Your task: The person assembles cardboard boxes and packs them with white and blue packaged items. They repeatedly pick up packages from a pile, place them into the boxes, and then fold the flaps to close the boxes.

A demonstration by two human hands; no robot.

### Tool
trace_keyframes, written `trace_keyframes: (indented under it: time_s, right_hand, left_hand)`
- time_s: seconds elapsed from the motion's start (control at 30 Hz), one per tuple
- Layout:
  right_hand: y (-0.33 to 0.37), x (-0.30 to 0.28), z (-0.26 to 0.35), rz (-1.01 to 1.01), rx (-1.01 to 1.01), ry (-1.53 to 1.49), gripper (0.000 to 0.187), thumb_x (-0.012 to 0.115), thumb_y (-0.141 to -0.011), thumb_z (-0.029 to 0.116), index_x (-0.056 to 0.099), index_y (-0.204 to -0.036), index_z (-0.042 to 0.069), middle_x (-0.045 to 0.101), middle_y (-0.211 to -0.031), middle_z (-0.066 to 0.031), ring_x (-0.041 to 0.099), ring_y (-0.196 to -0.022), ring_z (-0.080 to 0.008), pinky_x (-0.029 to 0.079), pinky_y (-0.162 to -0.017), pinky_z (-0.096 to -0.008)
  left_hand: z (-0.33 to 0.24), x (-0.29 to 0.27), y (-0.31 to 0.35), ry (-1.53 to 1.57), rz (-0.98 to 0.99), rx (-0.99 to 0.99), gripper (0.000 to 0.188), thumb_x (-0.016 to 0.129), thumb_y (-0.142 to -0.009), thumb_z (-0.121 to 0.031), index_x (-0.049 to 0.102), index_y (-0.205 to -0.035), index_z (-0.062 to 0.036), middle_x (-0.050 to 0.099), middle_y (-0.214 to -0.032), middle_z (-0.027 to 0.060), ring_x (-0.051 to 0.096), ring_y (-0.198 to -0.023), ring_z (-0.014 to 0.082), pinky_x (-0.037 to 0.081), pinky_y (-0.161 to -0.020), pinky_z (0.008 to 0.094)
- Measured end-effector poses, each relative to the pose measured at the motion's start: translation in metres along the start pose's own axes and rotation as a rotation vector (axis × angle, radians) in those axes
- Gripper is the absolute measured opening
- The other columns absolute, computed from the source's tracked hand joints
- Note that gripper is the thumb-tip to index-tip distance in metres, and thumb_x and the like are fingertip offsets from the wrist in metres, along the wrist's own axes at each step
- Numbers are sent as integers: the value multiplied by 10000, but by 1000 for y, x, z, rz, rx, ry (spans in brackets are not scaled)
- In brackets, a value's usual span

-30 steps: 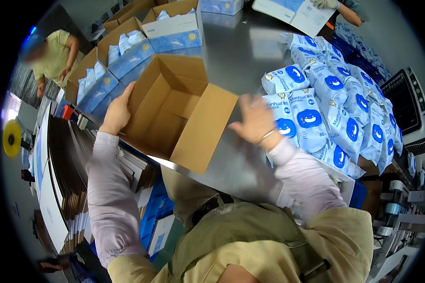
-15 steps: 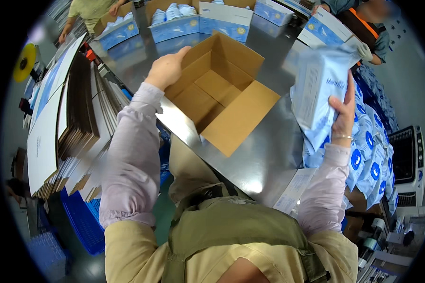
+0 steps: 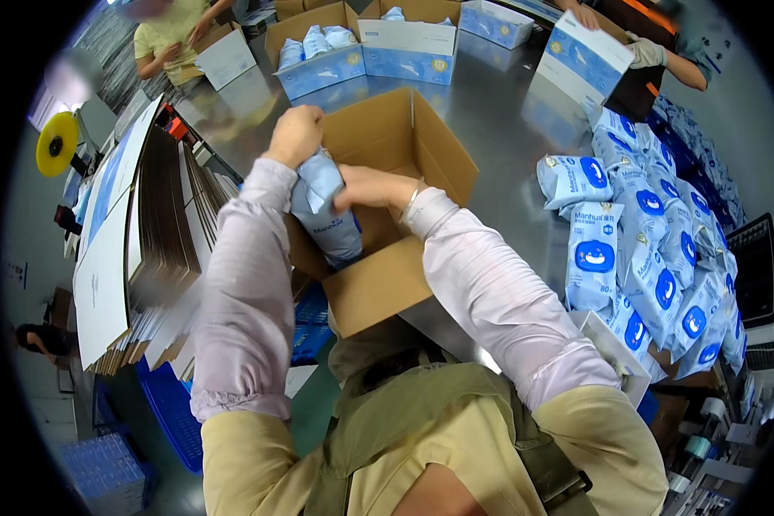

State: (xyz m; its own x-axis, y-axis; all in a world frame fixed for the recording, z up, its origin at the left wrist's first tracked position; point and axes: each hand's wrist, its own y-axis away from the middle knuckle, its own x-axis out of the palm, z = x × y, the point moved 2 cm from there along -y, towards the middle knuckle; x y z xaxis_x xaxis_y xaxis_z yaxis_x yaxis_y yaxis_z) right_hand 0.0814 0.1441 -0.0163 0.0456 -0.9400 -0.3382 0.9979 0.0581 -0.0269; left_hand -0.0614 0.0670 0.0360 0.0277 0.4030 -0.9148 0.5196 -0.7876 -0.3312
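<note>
An open brown-lined cardboard box (image 3: 361, 292) stands tilted on the metal table in front of me, its flaps spread. My left hand (image 3: 296, 136) is closed on the box's far left edge. Inside the left part of the box, a light blue wet wipes pack (image 3: 334, 232) stands on end. My right hand (image 3: 374, 187) reaches over the box and grips that pack near its upper end; part of its fingers is hidden behind the pack.
A heap of wipes packs (image 3: 636, 232) lies at the right. Flattened cartons (image 3: 138, 249) stand stacked at the left. Filled boxes (image 3: 322, 73) line the far side. Two co-workers are across the table; the right one's gloved hand (image 3: 648, 53) is by a white-and-blue box (image 3: 580, 60).
My right hand has brought the wipes pack from the right, over the heap, leftward into the box. The box has shifted slightly nearer, with my left hand still at its edge.
</note>
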Motion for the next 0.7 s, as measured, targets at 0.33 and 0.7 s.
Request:
trace_keyframes:
  time_s: [0.33, 0.7]
  right_hand:
    - [36, 0, -47, -184, 147, -929, 434, 642, -865, 306, 598, -1132, -33, 674, -1023, -100, 660, -886, -197, 499, -834, -303]
    - [51, -9, 4, -403, -14, 370, 614, 525, -907, 430, 466, -1268, -63, 620, -1025, -274, 594, -961, -405, 477, -842, -416]
  left_hand:
    - [-20, 5, 6, 41, -94, -80, 172, 550, -711, -72, 679, -824, -58, 654, -856, 208, 615, -854, 405, 488, -772, 469]
    - [-7, 19, -36, 29, -62, 154, 137, 539, -757, -134, 592, -771, -8, 583, -773, 247, 571, -754, 427, 444, -662, 479]
